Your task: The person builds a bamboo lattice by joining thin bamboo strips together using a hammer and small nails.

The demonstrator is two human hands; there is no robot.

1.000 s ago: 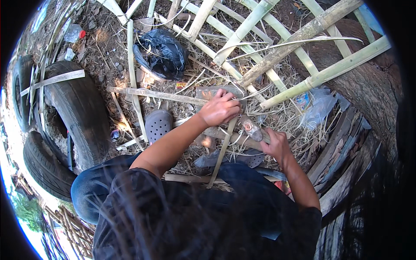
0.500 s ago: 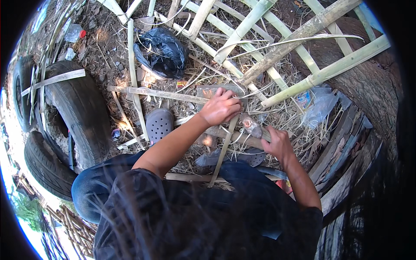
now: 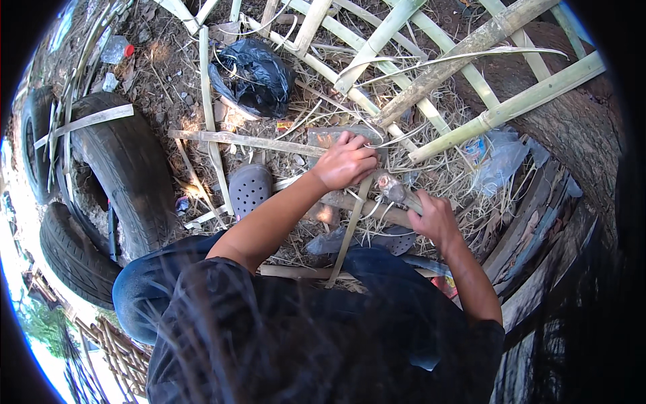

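Note:
My left hand [image 3: 346, 161] is closed over the place where two bamboo strips meet: a flat strip [image 3: 252, 142] running off to the left and another strip [image 3: 348, 232] slanting down toward my knee. Under its fingertips lies a flat grey slab [image 3: 324, 137]. To the right, my right hand [image 3: 434, 219] is wrapped round a short, thick wooden stick [image 3: 398, 190]. The stick's blunt, reddish-marked end points at the left hand, just short of its fingers. What the left fingertips pinch exactly is hidden.
A bamboo lattice [image 3: 431, 64] spreads across the far side. Black plastic bag [image 3: 252, 77], grey clog [image 3: 249, 190] and old tyres [image 3: 121, 168] lie leftward. On the right are clear plastic [image 3: 501, 161], split wood [image 3: 525, 236] and a tree trunk [image 3: 572, 148]. Bamboo shavings litter the ground.
The wooden stick has shifted slightly, its blunt end a little higher and nearer the left hand. The left hand keeps its hold on the strips.

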